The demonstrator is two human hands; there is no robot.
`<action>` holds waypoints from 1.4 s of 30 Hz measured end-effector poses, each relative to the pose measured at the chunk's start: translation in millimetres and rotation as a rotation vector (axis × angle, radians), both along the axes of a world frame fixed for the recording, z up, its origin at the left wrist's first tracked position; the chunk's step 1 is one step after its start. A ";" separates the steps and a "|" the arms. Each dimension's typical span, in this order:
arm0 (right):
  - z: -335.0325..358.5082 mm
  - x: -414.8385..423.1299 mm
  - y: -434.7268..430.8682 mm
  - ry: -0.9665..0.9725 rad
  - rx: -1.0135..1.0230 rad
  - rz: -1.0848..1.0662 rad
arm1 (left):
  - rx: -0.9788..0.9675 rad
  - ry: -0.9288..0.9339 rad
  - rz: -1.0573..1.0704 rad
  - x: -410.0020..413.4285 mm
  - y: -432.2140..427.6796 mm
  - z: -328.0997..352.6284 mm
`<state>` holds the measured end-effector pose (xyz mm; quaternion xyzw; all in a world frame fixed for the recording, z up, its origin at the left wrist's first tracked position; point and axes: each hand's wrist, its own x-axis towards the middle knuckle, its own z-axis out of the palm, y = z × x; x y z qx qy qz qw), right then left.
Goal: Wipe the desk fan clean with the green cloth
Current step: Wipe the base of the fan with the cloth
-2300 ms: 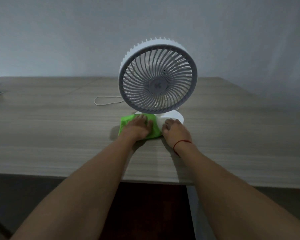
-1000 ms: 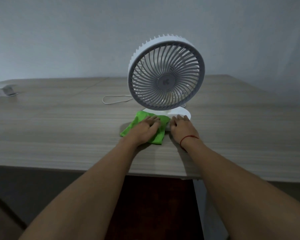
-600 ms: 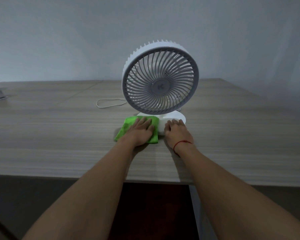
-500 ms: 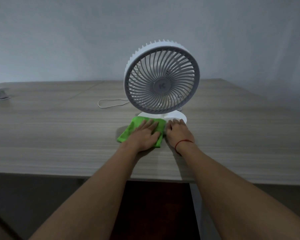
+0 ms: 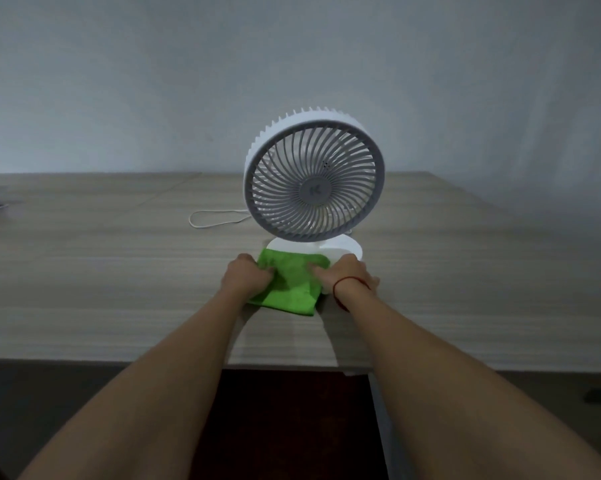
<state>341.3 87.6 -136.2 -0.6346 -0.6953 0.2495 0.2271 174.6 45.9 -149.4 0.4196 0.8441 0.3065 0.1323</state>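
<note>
Green cloth gripped at opposite edges by left hand and right hand, just before base of desk fan.

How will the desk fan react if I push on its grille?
Likely tips: the desk fan carries a big head on a small base. It looks like light plastic, so it may slide on the smooth desk. The thin grille ribs may flex.

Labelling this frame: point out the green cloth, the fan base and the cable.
green cloth (image 5: 292, 292): head view, bare middle
fan base (image 5: 344, 252): head view, top surface
cable (image 5: 190, 219): head view, loop's left end
</note>
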 end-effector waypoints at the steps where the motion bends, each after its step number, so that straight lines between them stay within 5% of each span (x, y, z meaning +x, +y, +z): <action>1: 2.1 -0.5 0.8 -0.002 -0.015 0.011 | -0.032 0.046 -0.024 2.1 0.5 1.7; 5: -0.5 -12.0 -5.8 0.076 -0.072 0.111 | -0.032 0.110 -0.091 10.2 -3.5 3.6; 11: -5.4 -14.9 -13.5 0.291 0.059 0.164 | 0.247 -0.017 -0.064 15.7 -16.4 3.4; 17: 5.0 15.6 12.5 0.276 0.060 0.056 | 0.353 -0.199 -0.104 41.1 -0.2 6.1; 24: 7.6 26.1 37.1 0.345 -0.021 -0.205 | 0.327 -0.156 0.027 52.3 24.2 -2.7; 29: 3.9 23.2 34.1 0.273 0.174 -0.294 | 0.338 0.087 0.163 34.6 15.0 -11.0; 34: -10.6 6.1 21.5 0.029 0.472 0.024 | 0.213 0.164 0.088 19.1 23.4 -8.8; 38: -20.2 -2.4 18.4 -0.233 0.447 0.263 | 0.019 0.204 -0.047 15.8 30.7 -14.1; 42: -24.1 -6.7 30.3 -0.286 0.307 0.323 | -0.042 0.241 -0.108 15.0 35.8 -17.8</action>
